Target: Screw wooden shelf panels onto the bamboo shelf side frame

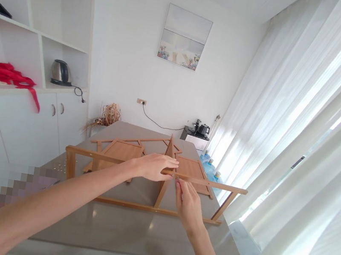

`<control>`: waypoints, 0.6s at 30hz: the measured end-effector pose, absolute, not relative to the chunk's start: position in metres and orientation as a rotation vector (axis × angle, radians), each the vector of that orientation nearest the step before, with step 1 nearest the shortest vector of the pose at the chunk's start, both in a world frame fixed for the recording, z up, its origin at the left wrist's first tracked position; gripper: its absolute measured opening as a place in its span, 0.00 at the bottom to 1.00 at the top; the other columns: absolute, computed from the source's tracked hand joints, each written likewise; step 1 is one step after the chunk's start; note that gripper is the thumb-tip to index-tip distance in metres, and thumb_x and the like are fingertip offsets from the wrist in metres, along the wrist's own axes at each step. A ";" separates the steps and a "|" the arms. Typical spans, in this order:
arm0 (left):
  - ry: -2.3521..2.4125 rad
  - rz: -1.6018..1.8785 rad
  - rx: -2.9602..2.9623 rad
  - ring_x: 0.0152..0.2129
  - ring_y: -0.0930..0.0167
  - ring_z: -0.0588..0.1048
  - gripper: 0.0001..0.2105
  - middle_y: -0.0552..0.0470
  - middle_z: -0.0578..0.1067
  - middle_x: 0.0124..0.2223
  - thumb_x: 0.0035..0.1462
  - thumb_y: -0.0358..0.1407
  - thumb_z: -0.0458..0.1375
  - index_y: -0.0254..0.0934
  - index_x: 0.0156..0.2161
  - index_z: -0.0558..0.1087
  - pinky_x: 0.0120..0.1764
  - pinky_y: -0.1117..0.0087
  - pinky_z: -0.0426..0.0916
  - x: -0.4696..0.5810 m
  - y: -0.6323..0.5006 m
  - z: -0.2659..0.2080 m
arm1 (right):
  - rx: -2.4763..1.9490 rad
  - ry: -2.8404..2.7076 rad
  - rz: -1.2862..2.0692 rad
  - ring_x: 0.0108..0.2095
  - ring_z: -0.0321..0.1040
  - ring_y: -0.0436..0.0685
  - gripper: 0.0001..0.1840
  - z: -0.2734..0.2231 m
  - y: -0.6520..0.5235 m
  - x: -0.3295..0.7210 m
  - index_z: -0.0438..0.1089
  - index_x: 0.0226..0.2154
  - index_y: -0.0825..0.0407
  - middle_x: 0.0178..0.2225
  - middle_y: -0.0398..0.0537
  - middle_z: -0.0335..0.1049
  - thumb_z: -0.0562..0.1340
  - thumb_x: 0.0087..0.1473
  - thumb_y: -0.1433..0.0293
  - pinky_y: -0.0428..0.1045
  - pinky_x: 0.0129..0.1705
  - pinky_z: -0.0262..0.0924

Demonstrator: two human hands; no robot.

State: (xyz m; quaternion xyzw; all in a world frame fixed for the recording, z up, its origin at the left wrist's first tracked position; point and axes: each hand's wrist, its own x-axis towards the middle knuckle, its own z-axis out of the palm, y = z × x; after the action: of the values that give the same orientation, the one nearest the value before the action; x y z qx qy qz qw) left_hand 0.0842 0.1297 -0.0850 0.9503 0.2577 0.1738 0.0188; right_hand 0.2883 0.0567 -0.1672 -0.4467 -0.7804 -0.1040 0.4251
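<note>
Head view: wooden frame (161,197) clasped near its middle.
Left hand (156,166) grips its upper edge; just right of that grip, right hand (189,200) pinches a mostly hidden tool (177,180); panels (191,170) lie beyond.

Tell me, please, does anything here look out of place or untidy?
Yes, at the left: the red cloth lies heaped, one end hanging over the shelf edge, and the kettle's plug dangles loose.

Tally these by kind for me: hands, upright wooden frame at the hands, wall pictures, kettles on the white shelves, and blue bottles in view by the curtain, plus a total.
Hands (left hand, right hand): 2
Wooden frame: 1
Wall picture: 1
Shelf kettle: 1
Blue bottles: 3
Total: 8
</note>
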 end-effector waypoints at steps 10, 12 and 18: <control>0.779 0.592 2.996 0.62 0.71 0.60 0.23 0.55 0.65 0.63 0.64 0.41 0.51 0.42 0.63 0.64 0.63 0.70 0.54 0.083 0.128 -0.093 | -1.155 -1.995 -0.485 0.31 0.65 0.54 0.14 -0.169 0.068 0.277 0.68 0.35 0.51 0.28 0.47 0.68 0.50 0.66 0.71 0.49 0.35 0.58; 0.773 0.583 2.996 0.63 0.72 0.60 0.22 0.55 0.65 0.63 0.64 0.41 0.50 0.43 0.63 0.64 0.63 0.71 0.54 0.083 0.128 -0.093 | -1.154 -1.997 -0.496 0.31 0.64 0.53 0.14 -0.169 0.068 0.276 0.68 0.33 0.51 0.28 0.47 0.68 0.50 0.66 0.71 0.49 0.35 0.57; 0.771 0.587 2.975 0.63 0.72 0.60 0.22 0.56 0.66 0.63 0.65 0.41 0.51 0.43 0.62 0.64 0.62 0.71 0.55 0.082 0.129 -0.094 | -1.175 -2.042 -0.506 0.31 0.64 0.54 0.14 -0.167 0.067 0.276 0.66 0.32 0.51 0.28 0.46 0.68 0.49 0.67 0.72 0.49 0.35 0.55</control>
State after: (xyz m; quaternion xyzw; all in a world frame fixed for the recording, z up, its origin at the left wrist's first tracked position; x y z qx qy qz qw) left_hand 0.0823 0.1291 -0.0937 0.9508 0.2464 0.1875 0.0062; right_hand 0.2765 0.0667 -0.1666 -0.4553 -0.7913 -0.1962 0.3578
